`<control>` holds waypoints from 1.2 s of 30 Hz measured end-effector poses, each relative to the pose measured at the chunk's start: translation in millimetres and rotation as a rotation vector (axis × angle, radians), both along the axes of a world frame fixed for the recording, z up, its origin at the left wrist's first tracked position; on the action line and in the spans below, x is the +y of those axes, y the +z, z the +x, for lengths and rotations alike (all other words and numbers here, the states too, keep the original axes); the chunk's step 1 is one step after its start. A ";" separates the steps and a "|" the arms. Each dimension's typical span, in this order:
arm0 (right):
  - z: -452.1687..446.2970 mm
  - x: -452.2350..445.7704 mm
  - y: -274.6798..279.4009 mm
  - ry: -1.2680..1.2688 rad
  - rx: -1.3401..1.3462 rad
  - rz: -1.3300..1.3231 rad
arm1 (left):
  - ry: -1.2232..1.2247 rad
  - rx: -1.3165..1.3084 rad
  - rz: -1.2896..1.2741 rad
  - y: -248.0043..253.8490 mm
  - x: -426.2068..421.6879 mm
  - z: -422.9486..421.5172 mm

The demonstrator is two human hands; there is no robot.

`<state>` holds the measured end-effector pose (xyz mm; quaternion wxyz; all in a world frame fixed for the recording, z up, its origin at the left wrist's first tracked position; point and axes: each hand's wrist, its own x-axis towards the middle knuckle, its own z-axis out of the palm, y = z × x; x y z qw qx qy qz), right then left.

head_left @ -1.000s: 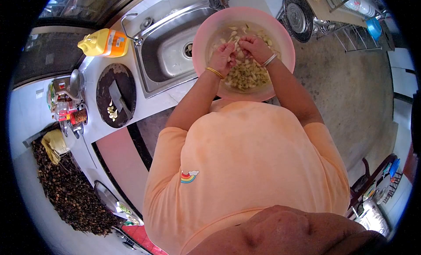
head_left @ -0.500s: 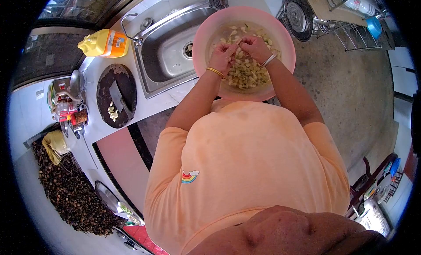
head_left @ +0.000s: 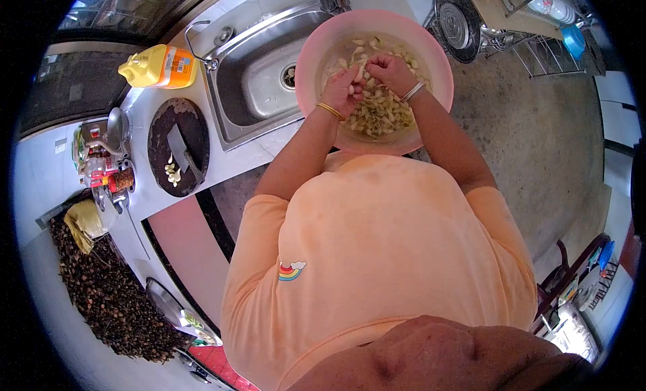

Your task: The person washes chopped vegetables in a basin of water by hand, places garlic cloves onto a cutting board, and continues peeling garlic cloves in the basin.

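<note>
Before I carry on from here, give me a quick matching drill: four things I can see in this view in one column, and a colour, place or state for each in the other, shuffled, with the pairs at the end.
Things:
1. Knife
2. Basin
3. Jug
4. Left hand

Descriptions:
A. Yellow, with an orange label
B. Has a gold-coloured bangle at its wrist
C. Pink, with water in it
D. Lying on the dark round board

Right pairs: 1-D, 2-C, 3-A, 4-B

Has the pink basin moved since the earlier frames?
No. Judged against the steel sink, the pink basin shows no visible shift: its rim overlaps the same end of the sink.
</note>
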<state>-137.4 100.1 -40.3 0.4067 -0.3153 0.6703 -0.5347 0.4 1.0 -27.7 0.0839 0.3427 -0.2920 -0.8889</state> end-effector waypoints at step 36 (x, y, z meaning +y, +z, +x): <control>17.7 2.2 4.7 0.254 0.527 -0.042 | 0.061 -0.341 -0.324 -13.0 -4.3 1.7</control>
